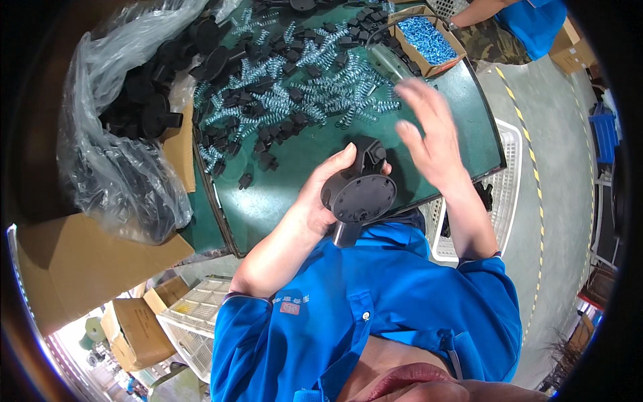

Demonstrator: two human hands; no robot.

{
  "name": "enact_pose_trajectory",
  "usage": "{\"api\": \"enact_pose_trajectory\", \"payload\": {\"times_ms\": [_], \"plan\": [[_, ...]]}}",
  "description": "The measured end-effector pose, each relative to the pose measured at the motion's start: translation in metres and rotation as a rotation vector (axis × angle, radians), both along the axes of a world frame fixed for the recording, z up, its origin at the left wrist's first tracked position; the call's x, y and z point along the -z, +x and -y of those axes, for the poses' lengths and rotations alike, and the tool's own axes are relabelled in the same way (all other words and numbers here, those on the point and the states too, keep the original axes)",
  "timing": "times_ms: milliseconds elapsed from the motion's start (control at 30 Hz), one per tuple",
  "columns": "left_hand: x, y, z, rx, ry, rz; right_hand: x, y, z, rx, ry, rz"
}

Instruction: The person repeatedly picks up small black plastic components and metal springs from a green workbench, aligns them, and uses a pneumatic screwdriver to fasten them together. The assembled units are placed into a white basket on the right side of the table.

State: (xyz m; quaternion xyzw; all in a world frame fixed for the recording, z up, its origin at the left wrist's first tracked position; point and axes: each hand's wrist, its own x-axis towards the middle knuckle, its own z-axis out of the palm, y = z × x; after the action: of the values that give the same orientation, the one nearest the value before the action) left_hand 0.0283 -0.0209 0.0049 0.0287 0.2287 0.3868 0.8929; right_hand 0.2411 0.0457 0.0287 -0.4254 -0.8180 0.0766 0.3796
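My left hand (323,184) is wrapped round a black round plastic housing (365,199) and holds it up over the near edge of the table. A short spout sticks out of its lower end, and a flat disc with small holes faces up. To the right, my right hand (432,137) is raised with its fingers apart and nothing in it, a little smeared by motion. Just beyond its fingertips is a grey-green power screwdriver (390,63) with a cable, beside a carton of blue screws (427,41).
Loose metal springs (321,80) and small black blocks (266,161) are strewn over the green table (261,201). A clear plastic bag (87,134) with black housings lies at the left. A white crate (510,181) stands right of the table. Another person's arm (477,12) shows far right.
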Motion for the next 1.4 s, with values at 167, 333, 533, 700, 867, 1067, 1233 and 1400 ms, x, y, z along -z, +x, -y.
{"api": "enact_pose_trajectory", "payload": {"times_ms": [167,333,533,700,867,1067,1233,1400], "plan": [[-0.014,0.011,0.013,-0.04,0.075,-0.233,0.0,-0.007,0.028,-0.528,-0.843,-0.576],[-0.014,0.034,0.023,0.039,0.087,-0.223,0.003,0.01,0.039,-0.484,-0.954,-0.646],[-0.005,0.018,-0.005,0.184,1.272,-1.126,-0.034,0.121,0.051,-0.436,-0.912,0.101],[0.003,-0.004,-0.065,-0.174,1.801,-1.767,-0.057,0.139,0.068,0.267,-0.639,0.828],[0.024,0.019,-0.089,-0.071,2.047,-2.033,-0.046,0.092,-0.036,0.15,0.03,0.529],[-0.001,0.0,-0.064,-0.164,1.813,-1.65,0.002,0.069,-0.162,0.241,-0.034,0.71],[-0.01,-0.023,-0.047,-0.061,1.738,-1.605,-0.014,0.047,-0.166,0.355,-0.313,0.986],[-0.009,-0.002,-0.043,-0.032,1.86,-1.473,0.002,0.06,-0.157,0.392,0.004,0.625]]}}
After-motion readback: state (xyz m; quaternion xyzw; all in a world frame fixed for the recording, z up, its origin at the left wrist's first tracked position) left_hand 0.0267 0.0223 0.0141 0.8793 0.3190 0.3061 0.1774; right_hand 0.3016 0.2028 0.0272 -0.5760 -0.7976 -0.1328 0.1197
